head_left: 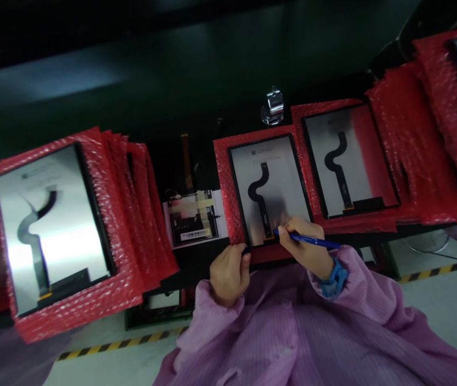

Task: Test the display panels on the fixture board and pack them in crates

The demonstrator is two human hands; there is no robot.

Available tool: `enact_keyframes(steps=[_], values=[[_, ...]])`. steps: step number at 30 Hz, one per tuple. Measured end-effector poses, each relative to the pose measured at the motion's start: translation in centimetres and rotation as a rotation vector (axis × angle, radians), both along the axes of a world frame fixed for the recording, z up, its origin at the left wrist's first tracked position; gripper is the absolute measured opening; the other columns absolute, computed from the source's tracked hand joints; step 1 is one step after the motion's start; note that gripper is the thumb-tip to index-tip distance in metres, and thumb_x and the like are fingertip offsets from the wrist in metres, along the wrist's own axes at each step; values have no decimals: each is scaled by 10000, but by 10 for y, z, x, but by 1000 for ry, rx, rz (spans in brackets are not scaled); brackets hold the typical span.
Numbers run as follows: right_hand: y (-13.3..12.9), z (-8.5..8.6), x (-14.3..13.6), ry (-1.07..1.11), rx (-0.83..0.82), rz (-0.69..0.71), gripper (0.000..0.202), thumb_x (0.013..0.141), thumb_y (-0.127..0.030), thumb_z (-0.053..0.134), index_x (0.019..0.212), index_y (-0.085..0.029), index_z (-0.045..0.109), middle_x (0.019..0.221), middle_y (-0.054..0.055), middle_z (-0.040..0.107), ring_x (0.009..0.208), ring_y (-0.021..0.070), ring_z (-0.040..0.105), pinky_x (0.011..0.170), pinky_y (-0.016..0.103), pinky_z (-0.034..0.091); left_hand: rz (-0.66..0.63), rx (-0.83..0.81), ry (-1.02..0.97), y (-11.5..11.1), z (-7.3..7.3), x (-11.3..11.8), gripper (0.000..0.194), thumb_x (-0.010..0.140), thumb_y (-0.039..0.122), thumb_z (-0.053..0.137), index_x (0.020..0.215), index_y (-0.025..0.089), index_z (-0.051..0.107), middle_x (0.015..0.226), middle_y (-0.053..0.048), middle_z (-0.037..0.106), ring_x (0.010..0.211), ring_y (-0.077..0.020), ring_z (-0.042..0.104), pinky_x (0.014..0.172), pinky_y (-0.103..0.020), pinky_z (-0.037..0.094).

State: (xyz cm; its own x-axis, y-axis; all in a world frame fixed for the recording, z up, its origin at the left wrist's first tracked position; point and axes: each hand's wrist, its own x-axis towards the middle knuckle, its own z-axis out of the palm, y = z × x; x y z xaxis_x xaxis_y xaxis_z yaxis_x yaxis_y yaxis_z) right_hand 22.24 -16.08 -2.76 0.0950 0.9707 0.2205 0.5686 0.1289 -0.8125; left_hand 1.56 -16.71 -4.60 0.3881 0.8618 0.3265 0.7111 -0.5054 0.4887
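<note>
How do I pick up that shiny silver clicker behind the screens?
Pinch the silver clicker by both sides of its narrow body, probably coming down from above: the body rises over a rounder base, and its sides look free.

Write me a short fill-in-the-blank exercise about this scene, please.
The ____ hand holds a slim blue pen. A blue band circles that arm's ____. The bubble-wrap sheet under the grey rectangular panel nearest the pen is coloured ____. Yellow-and-black striped tape runs along the pale ____.

right; wrist; red; floor
</note>
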Motion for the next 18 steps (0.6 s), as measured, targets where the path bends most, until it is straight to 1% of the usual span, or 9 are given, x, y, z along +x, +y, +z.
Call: enact_keyframes(steps=[2, 3, 5, 7, 9, 11, 13, 15, 18], values=[[-4, 1, 0, 47, 14, -46, 296, 940, -253, 579, 671, -208, 463, 590, -50, 500, 521, 77, 512, 538, 222, 403, 9, -19, 9, -1, -1, -1, 319, 1039, 285, 346, 923, 176, 622, 700, -43, 671, 605, -162, 642, 594, -262, 481], [-6, 3, 2, 108, 24, -92, 277, 945, -259, 575, 689, -208, 482, 604, -46, 516, 524, 80, 529, 531, 222, 413, 13, -21, 14, -1, -1, -1, 324, 1039, 290, 344, 921, 177, 623, 701, -44, 671, 606, -164, 642, 594, -264, 479], [-11, 9, 10, 254, 57, -205, 191, 966, -281, 555, 789, -209, 555, 668, -29, 579, 545, 91, 572, 517, 227, 439, 13, -6, 26, -1, -2, -2, 323, 1042, 292, 342, 921, 178, 620, 697, -43, 668, 601, -164, 640, 592, -263, 477], [-12, 15, 25, 318, 135, -310, 137, 977, -315, 546, 915, -210, 608, 764, 1, 632, 601, 112, 613, 545, 251, 488, 2, 20, 31, -1, -2, -1, 309, 1045, 284, 345, 931, 179, 612, 697, -40, 667, 599, -162, 641, 589, -259, 474], [-10, 18, 48, 230, 226, -410, 147, 957, -350, 583, 958, -208, 624, 850, 28, 643, 678, 133, 633, 601, 284, 522, -8, 49, 32, 0, -1, -1, 277, 1042, 270, 360, 947, 182, 605, 703, -38, 672, 605, -162, 646, 591, -256, 476], [-6, 17, 75, 103, 268, -523, 169, 923, -373, 633, 924, -208, 600, 863, 24, 616, 701, 135, 621, 610, 290, 510, -13, 74, 30, 1, -1, -1, 242, 1034, 255, 382, 958, 181, 599, 713, -41, 677, 614, -165, 651, 596, -256, 480], [-2, 10, 100, 39, 248, -619, 193, 915, -373, 639, 877, -209, 545, 776, -9, 569, 625, 118, 585, 554, 273, 460, -16, 85, 31, 1, -1, -1, 215, 1024, 241, 400, 960, 180, 595, 703, -39, 672, 599, -166, 645, 588, -257, 484], [1, 2, 118, -10, 231, -679, 239, 914, -350, 621, 777, -217, 476, 655, -45, 489, 532, 105, 524, 514, 270, 409, -19, 88, 32, 1, -1, -2, 197, 1017, 233, 405, 961, 188, 588, 681, -29, 661, 572, -168, 639, 567, -262, 487], [3, -7, 129, -112, 237, -738, 331, 887, -294, 606, 659, -243, 372, 567, -60, 402, 489, 107, 446, 506, 281, 369, -33, 63, 62, 0, -1, -5, 136, 1003, 211, 433, 993, 216, 569, 711, -31, 677, 591, -182, 668, 564, -280, 514]])
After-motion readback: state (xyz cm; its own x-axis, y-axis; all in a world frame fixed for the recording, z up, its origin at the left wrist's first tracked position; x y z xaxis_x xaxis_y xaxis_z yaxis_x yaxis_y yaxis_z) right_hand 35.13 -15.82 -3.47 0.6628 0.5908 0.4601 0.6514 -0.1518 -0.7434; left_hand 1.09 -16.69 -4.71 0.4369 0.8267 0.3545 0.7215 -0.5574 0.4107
